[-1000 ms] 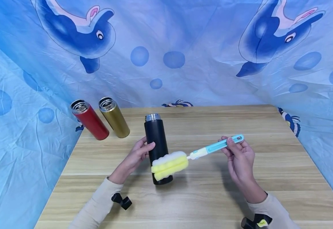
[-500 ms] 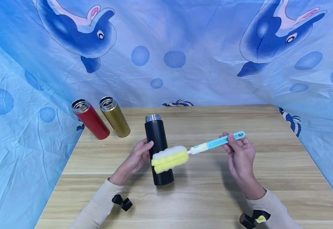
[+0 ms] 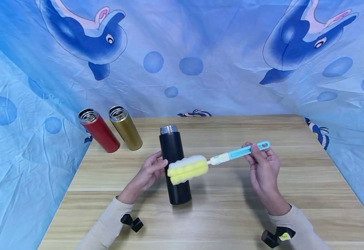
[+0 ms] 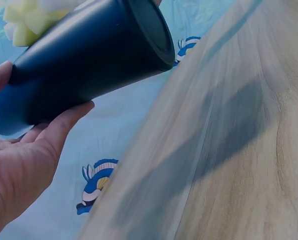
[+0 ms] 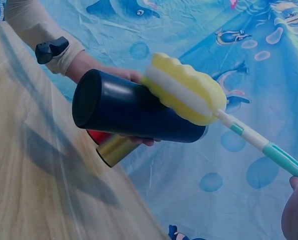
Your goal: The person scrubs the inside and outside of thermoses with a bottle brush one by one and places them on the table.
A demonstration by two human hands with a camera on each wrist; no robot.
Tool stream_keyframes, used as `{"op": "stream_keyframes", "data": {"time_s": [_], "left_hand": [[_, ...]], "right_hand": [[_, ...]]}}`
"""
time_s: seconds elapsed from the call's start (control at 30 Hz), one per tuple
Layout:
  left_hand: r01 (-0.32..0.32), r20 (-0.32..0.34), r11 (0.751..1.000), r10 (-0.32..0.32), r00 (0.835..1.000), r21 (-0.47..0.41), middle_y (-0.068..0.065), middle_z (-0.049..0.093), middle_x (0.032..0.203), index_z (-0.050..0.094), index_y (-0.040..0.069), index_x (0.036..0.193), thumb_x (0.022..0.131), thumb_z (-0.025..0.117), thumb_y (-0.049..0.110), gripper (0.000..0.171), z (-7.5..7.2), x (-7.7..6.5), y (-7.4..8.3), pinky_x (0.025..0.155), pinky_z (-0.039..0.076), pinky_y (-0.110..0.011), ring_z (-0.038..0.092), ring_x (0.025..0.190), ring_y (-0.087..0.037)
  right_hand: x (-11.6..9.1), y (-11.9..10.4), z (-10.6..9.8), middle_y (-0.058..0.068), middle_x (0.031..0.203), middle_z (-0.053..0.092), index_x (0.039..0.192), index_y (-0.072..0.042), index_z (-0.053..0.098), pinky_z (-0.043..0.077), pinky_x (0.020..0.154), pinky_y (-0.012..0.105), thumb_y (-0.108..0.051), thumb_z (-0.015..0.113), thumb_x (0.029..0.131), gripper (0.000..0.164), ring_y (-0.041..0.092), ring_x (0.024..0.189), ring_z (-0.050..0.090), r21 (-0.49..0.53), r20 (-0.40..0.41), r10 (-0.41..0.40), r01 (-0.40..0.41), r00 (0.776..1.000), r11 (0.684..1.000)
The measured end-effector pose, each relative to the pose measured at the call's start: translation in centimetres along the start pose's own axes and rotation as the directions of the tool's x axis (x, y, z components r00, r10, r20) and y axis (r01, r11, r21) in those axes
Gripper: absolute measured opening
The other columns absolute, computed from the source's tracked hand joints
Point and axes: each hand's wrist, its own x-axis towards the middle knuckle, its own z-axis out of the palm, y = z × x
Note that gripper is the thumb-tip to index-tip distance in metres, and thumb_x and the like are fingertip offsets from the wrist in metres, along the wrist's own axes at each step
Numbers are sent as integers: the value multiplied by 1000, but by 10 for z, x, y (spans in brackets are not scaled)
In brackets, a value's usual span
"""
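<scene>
A black thermos bottle (image 3: 172, 147) with a bare steel threaded mouth is gripped around its middle by my left hand (image 3: 148, 173). In the left wrist view the bottle (image 4: 89, 60) hangs above the table, its shadow falling on the wood. My right hand (image 3: 264, 170) pinches the turquoise handle of a bottle brush (image 3: 241, 152) between thumb and fingers. The brush's yellow and white sponge head (image 3: 188, 170) lies across the front of the bottle in the head view. The right wrist view has the sponge (image 5: 183, 90) alongside the bottle; whether they touch I cannot tell.
A red thermos (image 3: 102, 133) and a gold thermos (image 3: 127, 130), both lidless, stand at the back left of the wooden table (image 3: 247, 215). Blue dolphin-print cloth (image 3: 225, 86) hangs behind and at the sides.
The brush has risen a little in the head view, its sponge sliding up along the bottle's front. The bottle has shifted slightly right and down. Both hands keep their holds.
</scene>
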Motion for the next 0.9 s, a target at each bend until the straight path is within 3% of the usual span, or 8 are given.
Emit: {"op": "stream_keyframes", "data": {"time_s": [0.13,0.27,0.4,0.63,0.9], "left_hand": [[2,-9,1000,-2,1000,13,-1,76,96,32,-12,143,100,61,9,56,-2,-2,-1,70,58,-21,71,81,-9],[4,17,1000,-4,1000,8,-3,77,101,40,-9,140,100,63,10,49,-3,-2,-2,76,59,-23,73,88,-11],[15,31,1000,-16,999,28,-5,76,107,39,-12,142,100,62,8,52,-5,-3,-2,81,60,-26,74,95,-13],[44,-33,997,-42,999,57,-4,76,108,43,-13,139,97,67,10,54,-5,-4,-1,82,60,-26,73,96,-13],[33,-74,996,-27,997,79,-4,76,109,49,-12,136,94,71,7,51,-5,-4,-4,84,59,-26,72,99,-12]], "right_hand": [[3,0,2,20,87,75,100,8,56,59,75,29,5,68,93,14,26,81,77,7,-1,-2,2,1000,1000],[6,0,5,20,86,75,100,9,56,59,75,30,6,65,94,11,26,81,77,25,2,-2,2,1000,1000],[10,1,8,20,86,74,100,9,56,59,76,30,7,64,95,11,27,81,77,31,3,-10,10,1000,999],[17,4,14,20,84,73,97,8,56,59,75,30,5,69,92,14,27,79,77,42,8,-35,35,999,998],[23,6,20,21,86,73,98,9,56,59,76,31,4,71,91,18,28,81,77,59,12,-60,59,998,996]]}}
